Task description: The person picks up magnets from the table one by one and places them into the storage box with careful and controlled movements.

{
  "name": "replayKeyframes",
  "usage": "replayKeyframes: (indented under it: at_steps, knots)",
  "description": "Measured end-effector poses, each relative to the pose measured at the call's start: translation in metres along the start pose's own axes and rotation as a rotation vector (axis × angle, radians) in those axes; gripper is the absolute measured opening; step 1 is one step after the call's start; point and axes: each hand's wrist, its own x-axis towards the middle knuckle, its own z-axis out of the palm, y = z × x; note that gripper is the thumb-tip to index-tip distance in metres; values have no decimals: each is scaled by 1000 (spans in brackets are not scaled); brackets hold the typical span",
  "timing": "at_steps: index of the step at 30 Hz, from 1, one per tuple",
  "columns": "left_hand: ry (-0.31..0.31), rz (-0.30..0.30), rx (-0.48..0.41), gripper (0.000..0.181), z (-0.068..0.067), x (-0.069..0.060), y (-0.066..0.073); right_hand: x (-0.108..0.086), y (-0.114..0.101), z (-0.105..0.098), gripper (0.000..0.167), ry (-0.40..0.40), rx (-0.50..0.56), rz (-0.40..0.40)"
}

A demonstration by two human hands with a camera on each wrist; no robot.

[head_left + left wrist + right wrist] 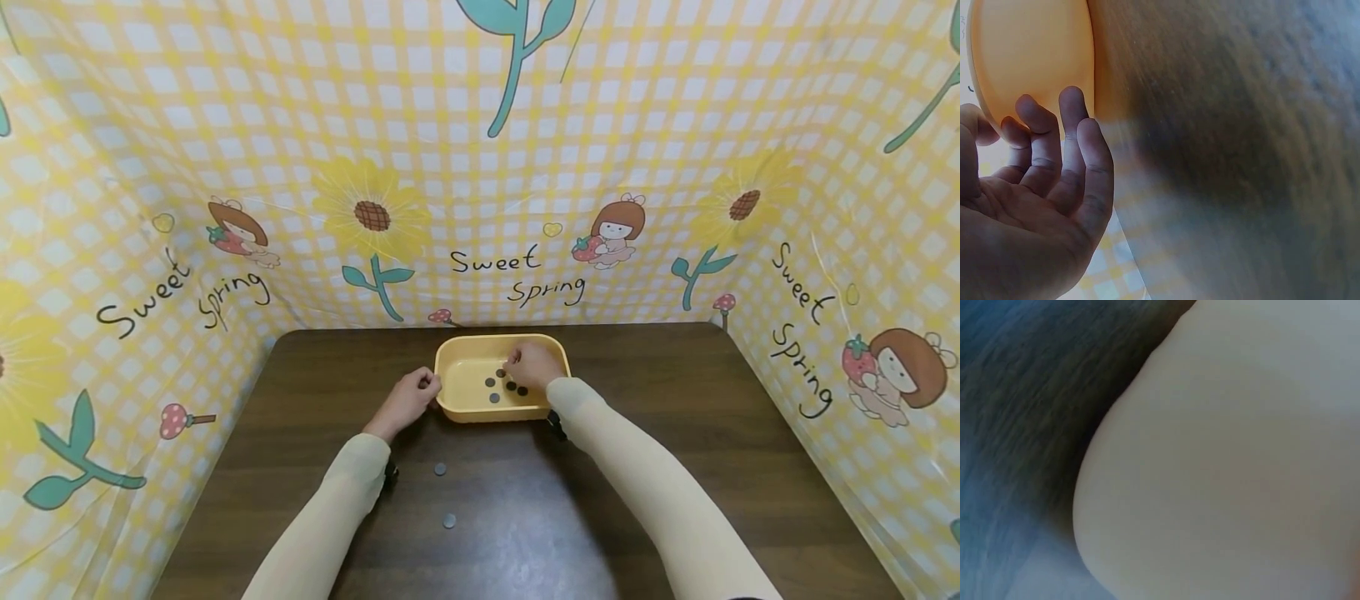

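Note:
A shallow yellow plastic tray [457, 412] with rounded corners stands at the far edge of the table. Several small, dark grey, coin-like discs [494, 397] lie on its floor. My right hand [536, 367] reaches into the tray's right side, fingers curled above the discs; whether it pinches one is too small to tell. At the tray's left end is my left hand [408, 400], its loosely bent fingers against the outer wall, as the left wrist view shows by the fingertips [1072, 100]. A pale sleeve [1222, 462] fills most of the right wrist view, hiding that hand.
Two more grey discs lie on the dark wooden table [637, 467]: one [440, 469] beside the left wrist, another [449, 521] nearer the front. A yellow checked cloth [480, 183] printed with sunflowers hangs behind the table and along both sides.

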Motion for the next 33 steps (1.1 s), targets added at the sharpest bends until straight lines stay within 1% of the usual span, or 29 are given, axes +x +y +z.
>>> replayKeyframes:
  at_steps: [4, 9, 16, 20, 23, 28, 33]
  knots:
    - [-1, -2, -1, 23, -1, 0, 2, -11, -5, -6, 18, 14, -6, -75]
    - [-7, 3, -7, 23, -1, -1, 3, -32, -17, -15, 13, 23, -9, -174]
    - [-11, 10, -5, 24, -2, 1, 1, -52, -20, -16, 11, 73, -32, -320]
    - [-10, 7, 6, 25, -2, 1, 1, -67, -23, -16, 10, 78, -39, -367]
    - [-10, 6, 10, 24, -1, 1, 0, -79, -24, -15, 12, 78, -66, -409]
    - [-5, 10, 11, 24, 0, 0, 0, -98, -25, -13, 16, 99, -132, -479]
    - [-8, 16, 8, 24, 0, 1, -1, -114, -25, -9, 18, 108, -155, -536]
